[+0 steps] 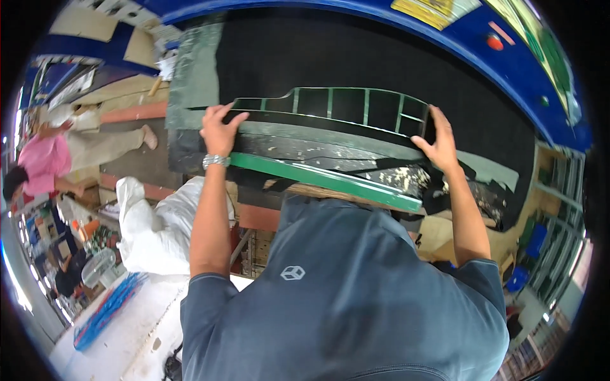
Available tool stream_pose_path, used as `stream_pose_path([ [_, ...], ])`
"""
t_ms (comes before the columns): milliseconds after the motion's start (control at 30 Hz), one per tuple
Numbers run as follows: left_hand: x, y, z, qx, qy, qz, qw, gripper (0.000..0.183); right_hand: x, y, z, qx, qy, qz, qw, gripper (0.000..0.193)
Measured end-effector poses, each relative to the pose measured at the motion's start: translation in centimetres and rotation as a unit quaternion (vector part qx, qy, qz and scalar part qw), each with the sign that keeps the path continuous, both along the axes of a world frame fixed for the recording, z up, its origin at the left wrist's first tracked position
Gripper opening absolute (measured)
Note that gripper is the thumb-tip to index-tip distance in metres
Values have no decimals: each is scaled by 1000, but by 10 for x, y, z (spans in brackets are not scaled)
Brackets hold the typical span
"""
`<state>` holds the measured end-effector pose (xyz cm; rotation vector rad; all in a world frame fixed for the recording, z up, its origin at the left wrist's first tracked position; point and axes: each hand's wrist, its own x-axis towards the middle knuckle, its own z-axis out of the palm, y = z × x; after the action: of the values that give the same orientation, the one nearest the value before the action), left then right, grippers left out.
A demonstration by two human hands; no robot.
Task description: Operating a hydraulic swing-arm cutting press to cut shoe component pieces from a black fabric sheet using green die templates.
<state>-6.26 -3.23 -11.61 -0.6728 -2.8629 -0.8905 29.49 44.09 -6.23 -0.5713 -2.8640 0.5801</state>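
Observation:
A long, narrow metal cutting die with green walls, several cross ribs and a curved far edge lies on black sheet material. My left hand holds its left end, the thumb on the near side and the fingers around the end. At the right end my right hand grips it too, fingers along the outer edge and thumb at the near corner. The die spans the gap between both hands. Whatever the fingertips press on underneath is hidden.
A green bar runs along the worktable's front edge, close to my body. Beyond the black sheet stands a blue machine beam with a red button. A white sack sits at the left; a person in pink is farther left.

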Motion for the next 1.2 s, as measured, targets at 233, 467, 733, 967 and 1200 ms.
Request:
stream_pose_path([
  [233,2,6,-1,11,-22,-27,999,41,18,-2,-30,-36,11,-17,999,106],
  [467,7,2,2,-4,-24,-68,997,38,33,2,-35,-41,31,-7,999,111],
  [733,6,0,-2,-6,-31,-53,998,44,31,-2,-32,-31,45,-13,998,113],
  [967,2,-3,-5,-1,-43,-57,997,44,33,-7,-33,-53,48,-16,997,110],
  [1200,5,1,-5,11,-35,-48,998,43,31,-8,-32,-27,49,-17,998,99],
])
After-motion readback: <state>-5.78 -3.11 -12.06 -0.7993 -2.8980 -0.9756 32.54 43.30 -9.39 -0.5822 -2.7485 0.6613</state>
